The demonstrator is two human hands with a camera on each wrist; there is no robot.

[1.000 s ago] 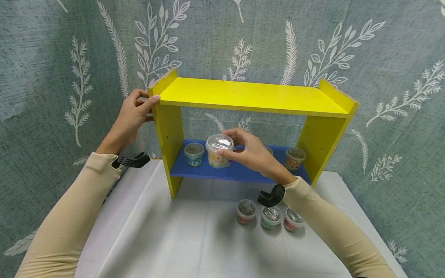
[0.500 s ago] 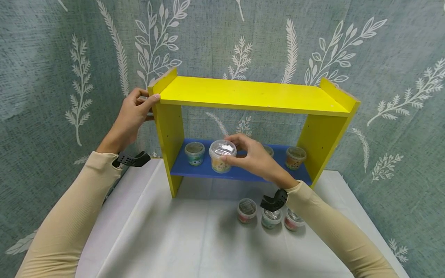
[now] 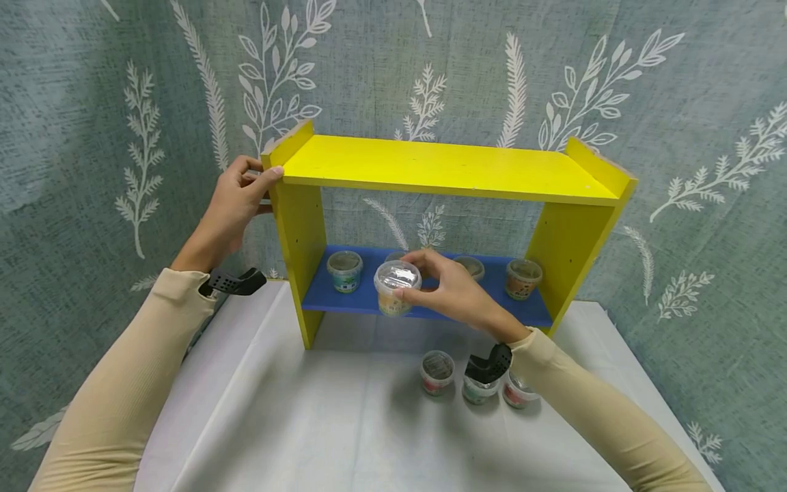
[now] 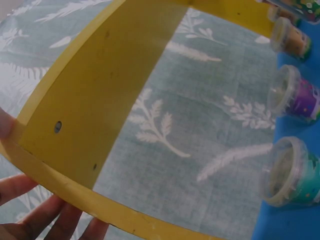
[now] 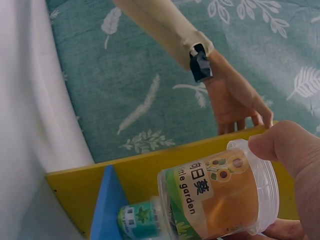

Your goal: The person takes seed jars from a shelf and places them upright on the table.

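My right hand [image 3: 451,290] pinches a small clear-lidded plastic tub [image 3: 393,295] by its rim, in front of the blue shelf board [image 3: 375,302]. In the right wrist view the tub [image 5: 215,192] shows an orange label with sunflowers and "little garden". My left hand [image 3: 236,195] grips the upper left corner of the yellow shelf unit [image 3: 443,164], thumb in front and fingers round the outside. On the blue board stand a teal tub [image 3: 346,275] at left, a purple tub [image 4: 305,99] partly hidden behind the held one, another tub [image 3: 472,266] behind my right hand, and an orange-brown tub [image 3: 522,280] at right.
On the white tablecloth [image 3: 320,424] below stand a red-labelled tub [image 3: 436,374], a green-labelled tub [image 3: 479,389] and another red-labelled tub [image 3: 518,392], the last two partly covered by my right wrist and sleeve. A leaf-patterned curtain [image 3: 381,82] hangs close behind the shelf unit.
The held tub has come down and slightly right, out towards me from the blue board. The rim of the tub behind it now shows. My left hand stays where it was.
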